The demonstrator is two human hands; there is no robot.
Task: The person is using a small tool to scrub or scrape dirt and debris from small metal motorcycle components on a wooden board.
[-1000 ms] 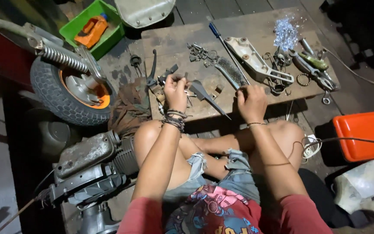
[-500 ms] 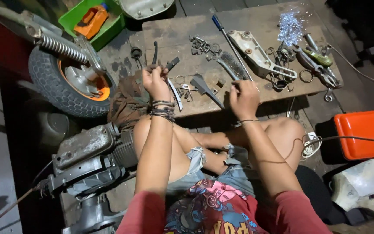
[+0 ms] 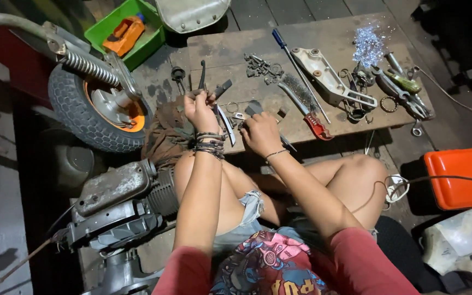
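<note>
My left hand, with several bracelets on the wrist, is raised over the near left edge of a worn wooden board and grips a small dark metal part. Just to its right, my right hand rests on the board's near edge with its fingers curled around a grey metal tool. A curved silver strip lies between the two hands. My bare knees sit under the board's edge.
The board carries a red-handled wire brush, a blue-handled screwdriver, a pale metal bracket, bolts and pliers. A small wheel and an engine lie left, a green bin beyond, an orange case right.
My left hand rose off the board and now holds the dark part. The right hand slid left, close to the left hand, onto the grey tool.
</note>
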